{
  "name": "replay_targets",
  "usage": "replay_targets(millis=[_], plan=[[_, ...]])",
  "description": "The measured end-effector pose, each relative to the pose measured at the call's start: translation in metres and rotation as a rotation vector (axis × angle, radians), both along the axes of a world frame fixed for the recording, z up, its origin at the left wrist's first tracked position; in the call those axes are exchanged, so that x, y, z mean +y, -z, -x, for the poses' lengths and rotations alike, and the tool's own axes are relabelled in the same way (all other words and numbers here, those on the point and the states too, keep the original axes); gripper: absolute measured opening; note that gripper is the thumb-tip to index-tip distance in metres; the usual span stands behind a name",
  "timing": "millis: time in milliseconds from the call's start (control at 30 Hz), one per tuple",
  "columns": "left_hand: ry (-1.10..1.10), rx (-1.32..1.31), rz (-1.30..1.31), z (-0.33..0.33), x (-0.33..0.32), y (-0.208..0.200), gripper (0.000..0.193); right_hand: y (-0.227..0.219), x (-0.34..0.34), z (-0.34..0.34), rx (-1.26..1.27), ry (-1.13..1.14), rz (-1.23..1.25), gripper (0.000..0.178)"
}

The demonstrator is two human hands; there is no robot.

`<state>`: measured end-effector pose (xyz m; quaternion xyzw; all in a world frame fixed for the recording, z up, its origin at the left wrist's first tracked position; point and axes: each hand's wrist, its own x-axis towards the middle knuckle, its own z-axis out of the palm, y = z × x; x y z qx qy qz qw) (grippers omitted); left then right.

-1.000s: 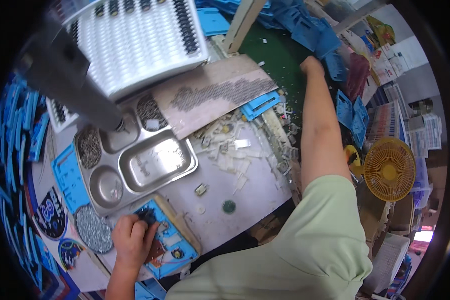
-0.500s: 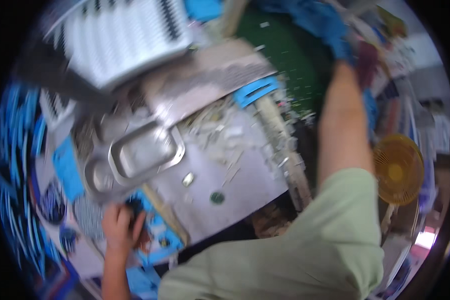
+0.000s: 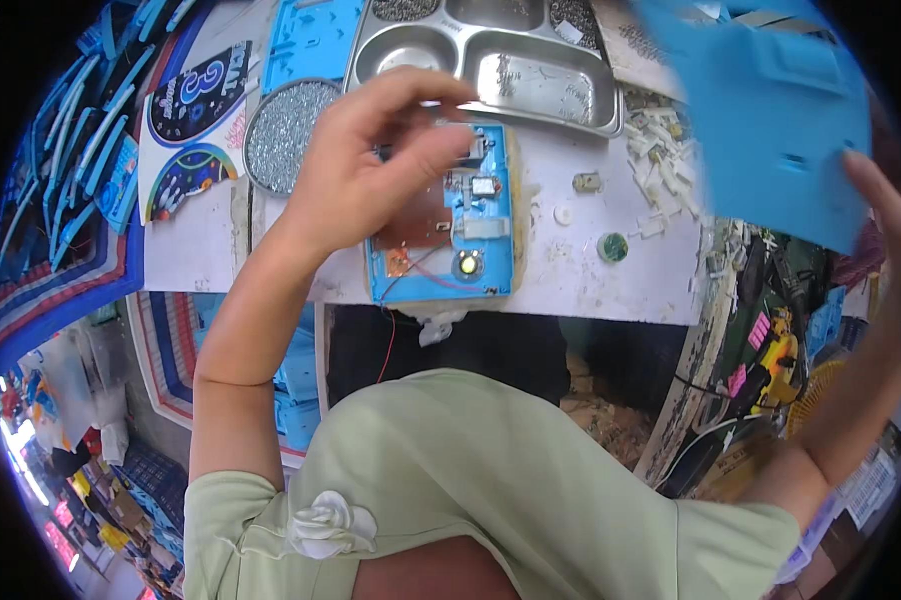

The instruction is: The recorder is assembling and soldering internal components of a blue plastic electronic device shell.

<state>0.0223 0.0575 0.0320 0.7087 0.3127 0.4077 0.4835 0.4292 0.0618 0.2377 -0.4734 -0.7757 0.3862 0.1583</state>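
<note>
My left hand (image 3: 366,160) hovers over an open blue plastic casing (image 3: 386,285) on the table, thumb and forefinger apart, with nothing visible between them. Inside the casing are a brown board (image 3: 411,225), small metal parts, thin wires and a round component (image 3: 468,263) with a yellowish centre. Part of the casing is hidden behind that hand. Up at the right, my right hand (image 3: 883,200) grips the edge of a flat blue plastic panel (image 3: 771,130), which has a raised section and small slots.
A metal compartment tray (image 3: 616,115) of small parts stands beyond the casing. Left of it is a round dish of silvery pieces (image 3: 286,135). White plastic pieces (image 3: 656,160) lie heaped at right, near a small green disc (image 3: 613,247). Blue strips (image 3: 81,130) are piled far left.
My right arm has come back from the far right, and a blue panel is now in that hand. My left hand is still by the casing. The view has turned.
</note>
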Motion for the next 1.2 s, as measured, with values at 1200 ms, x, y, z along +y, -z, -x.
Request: replay_targets(millis=[1200], plan=[[-0.348, 0.499, 0.063, 0.042, -0.089, 0.029, 0.08, 0.249, -0.128, 0.194, 0.085, 0.283, -0.154, 0.043]])
